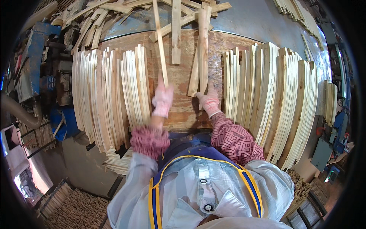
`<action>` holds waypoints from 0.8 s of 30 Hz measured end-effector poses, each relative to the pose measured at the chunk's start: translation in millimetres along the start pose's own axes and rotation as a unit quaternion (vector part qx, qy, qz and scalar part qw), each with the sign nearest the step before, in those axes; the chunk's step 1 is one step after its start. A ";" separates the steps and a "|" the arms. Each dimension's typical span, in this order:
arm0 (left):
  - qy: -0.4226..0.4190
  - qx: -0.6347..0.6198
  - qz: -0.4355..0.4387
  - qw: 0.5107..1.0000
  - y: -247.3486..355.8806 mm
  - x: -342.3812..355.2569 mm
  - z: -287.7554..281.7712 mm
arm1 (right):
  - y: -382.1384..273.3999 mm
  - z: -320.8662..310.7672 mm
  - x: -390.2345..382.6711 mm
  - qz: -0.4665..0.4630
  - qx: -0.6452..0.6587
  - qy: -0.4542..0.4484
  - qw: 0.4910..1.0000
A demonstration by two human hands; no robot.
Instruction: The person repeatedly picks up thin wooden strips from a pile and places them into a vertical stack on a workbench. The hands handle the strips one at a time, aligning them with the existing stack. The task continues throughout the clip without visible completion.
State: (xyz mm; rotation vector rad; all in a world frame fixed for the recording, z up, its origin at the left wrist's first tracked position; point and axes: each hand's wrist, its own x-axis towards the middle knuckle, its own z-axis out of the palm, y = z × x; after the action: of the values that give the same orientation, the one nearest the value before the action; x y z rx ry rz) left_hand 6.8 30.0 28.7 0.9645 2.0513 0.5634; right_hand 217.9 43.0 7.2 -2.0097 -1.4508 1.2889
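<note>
My left hand [163, 100], in a pale pink-stained work glove and slightly blurred, is closed on the near end of a narrow wooden strip [159, 42] that points away from me. My right hand [210, 101], gloved the same way, has its thumb across the near end of a wider wooden strip [203, 49] and its fingers along the right side. Beneath that strip, another wooden strip [193, 78] lies at a slant. Between my hands and farther off, a short board [175, 36] lies on the brown wooden tabletop [181, 110].
Rows of upright-edged strips stand at the left [97, 95] and right [267, 95] of the tabletop. A loose heap of strips [126, 7] lies at the far side on a grey metal surface [244, 19]. Blue machinery [42, 36] stands at the far left.
</note>
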 end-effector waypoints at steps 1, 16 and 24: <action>-0.050 0.070 -0.063 0.994 55.5 11.3 -10.0 | 28.0 -6.0 9.4 -0.006 0.137 -0.011 0.990; -0.087 0.012 0.031 0.996 34.8 79.9 -16.2 | -91.2 28.7 39.6 0.060 -0.241 0.051 0.967; -0.246 -0.281 -0.029 0.927 -96.9 -51.0 -17.6 | -41.0 7.9 -16.2 -0.158 0.081 -0.234 0.956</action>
State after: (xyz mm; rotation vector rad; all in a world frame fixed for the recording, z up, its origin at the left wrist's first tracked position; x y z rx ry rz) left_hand -29.4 -70.6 -0.7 0.6141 1.3508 0.7378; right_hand 187.1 44.0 39.7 -1.3504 -1.7132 1.7400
